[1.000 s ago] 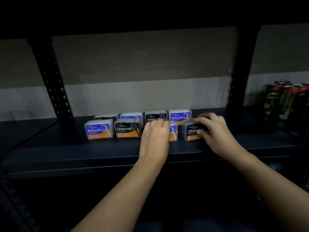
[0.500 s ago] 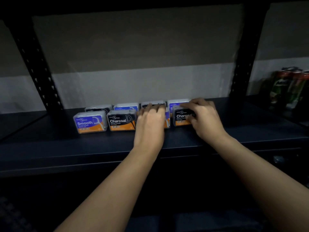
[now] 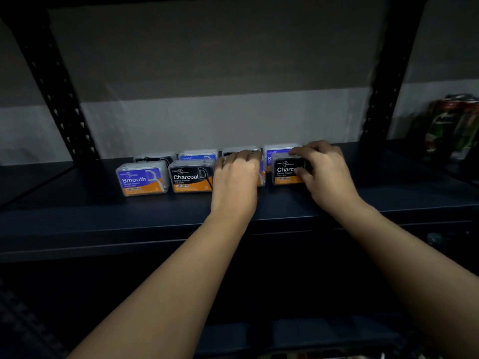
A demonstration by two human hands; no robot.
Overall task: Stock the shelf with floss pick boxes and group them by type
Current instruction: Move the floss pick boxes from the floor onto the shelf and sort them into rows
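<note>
The Charcoal box (image 3: pixel 288 170) stands at the right end of the front row on the shelf (image 3: pixel 388 193), just beside a box (image 3: pixel 261 174) mostly covered by the left hand (image 3: pixel 237 177). The right hand (image 3: pixel 324 174) grips the Charcoal box, fingers (image 3: pixel 298 151) curled over its top and thumb at its front. The left hand's fingers curl over the covered box.

To seat the box well, slide it flush with its neighbour and square its label forward. Types alternate along the row: Smooth box (image 3: pixel 142 181), then a second Charcoal box (image 3: pixel 191 176), so regrouping appears outstanding.

The back row (image 3: pixel 198 154) is largely hidden. The items at far right (image 3: pixel 453 125) are blurred and unidentifiable.
</note>
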